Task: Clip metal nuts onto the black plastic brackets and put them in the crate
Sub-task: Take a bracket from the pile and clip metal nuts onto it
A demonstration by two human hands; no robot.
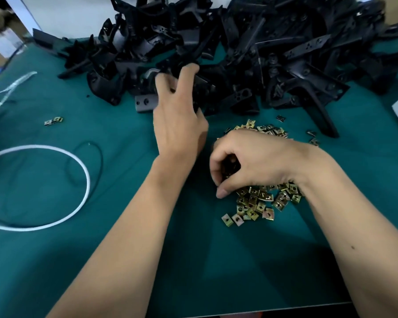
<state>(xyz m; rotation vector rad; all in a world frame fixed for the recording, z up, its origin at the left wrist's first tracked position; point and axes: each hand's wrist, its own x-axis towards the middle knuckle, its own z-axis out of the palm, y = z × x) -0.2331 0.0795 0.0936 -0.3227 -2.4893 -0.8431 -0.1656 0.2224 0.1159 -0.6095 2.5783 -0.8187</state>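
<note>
My left hand (178,125) takes hold of a black plastic bracket (200,88) at the heap's edge while my right hand's (251,161) grip pinches clip nuts (255,200) from the surface pile; next, slide one on.

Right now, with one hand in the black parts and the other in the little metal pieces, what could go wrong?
1. The left hand is pulling a bracket from a tangled bracket pile; neighbours may snag and slide off.
2. The right hand is grabbing several nuts from the loose nut heap; some could drop or scatter, as a few strays already lie apart.
</note>
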